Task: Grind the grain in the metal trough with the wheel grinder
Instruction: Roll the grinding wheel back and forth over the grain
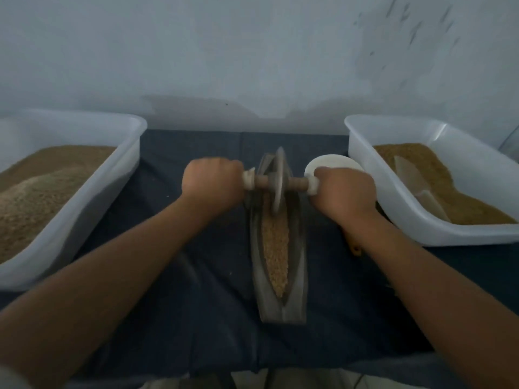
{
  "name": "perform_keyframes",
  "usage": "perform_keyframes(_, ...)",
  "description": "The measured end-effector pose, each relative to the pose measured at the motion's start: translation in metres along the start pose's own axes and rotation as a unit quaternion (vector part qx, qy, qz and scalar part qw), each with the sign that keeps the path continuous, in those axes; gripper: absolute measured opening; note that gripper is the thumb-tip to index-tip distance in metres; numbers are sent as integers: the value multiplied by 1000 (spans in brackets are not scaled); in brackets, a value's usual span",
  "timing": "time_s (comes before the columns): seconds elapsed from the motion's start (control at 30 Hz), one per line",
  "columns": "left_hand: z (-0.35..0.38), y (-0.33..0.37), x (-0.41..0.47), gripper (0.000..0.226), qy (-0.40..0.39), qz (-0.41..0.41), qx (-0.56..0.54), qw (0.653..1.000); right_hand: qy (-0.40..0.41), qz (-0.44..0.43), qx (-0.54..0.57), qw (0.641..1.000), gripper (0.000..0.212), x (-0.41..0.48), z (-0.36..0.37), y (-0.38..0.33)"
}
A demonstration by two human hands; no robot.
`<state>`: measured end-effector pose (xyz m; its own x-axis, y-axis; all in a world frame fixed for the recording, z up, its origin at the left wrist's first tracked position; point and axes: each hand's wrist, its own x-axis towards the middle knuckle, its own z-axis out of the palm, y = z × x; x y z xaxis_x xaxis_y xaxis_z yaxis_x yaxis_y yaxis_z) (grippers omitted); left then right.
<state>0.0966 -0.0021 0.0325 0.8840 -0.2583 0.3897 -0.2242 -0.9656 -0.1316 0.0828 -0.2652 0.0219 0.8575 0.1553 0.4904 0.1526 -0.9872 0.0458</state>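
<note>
Grinding stroke in hand. Our left hand [212, 181] and right hand [344, 192] each have fingers curled tight round one end of the axle of the wheel grinder [277, 197]. Its disc stands upright at the far end of the metal trough [257, 262]. Grain [275, 248] fills the groove nearer us and looks mostly whole. Next, we judge: roll the wheel toward us, pressing evenly on both sides so the disc keeps to the groove.

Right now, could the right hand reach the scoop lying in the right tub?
Probably yes, once it lets go: the right hand grips the wheel grinder's handle, but the open tub stands just beside it and nothing covers the scoop.
</note>
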Motion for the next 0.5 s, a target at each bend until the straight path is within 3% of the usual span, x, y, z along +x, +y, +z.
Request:
perform_keyframes(0.13, -11, 1, -13, 33, -41, -6, -15, 999, -89, -1, 14, 996, 46, 2, -16, -3)
perform_keyframes(0.27, -23, -5, -99, 48, 38, 72, -43, 996, -37, -61, 6, 997, 35, -77, -47, -4)
perform_keyframes(0.33, -26, -8, -115, 52, 64, 94, -54, 992, -39, -69, 9, 997, 49, -95, -50, -3)
perform_keyframes(0.43, -20, -3, -88, 51, 45, 71, -24, 996, -7, -44, -9, 999, 38, -78, -29, -1)
perform_keyframes(0.5, -10, 1, -44, 45, 43, 53, 16, 998, -15, -7, -16, 1000, 42, -46, -8, 0)
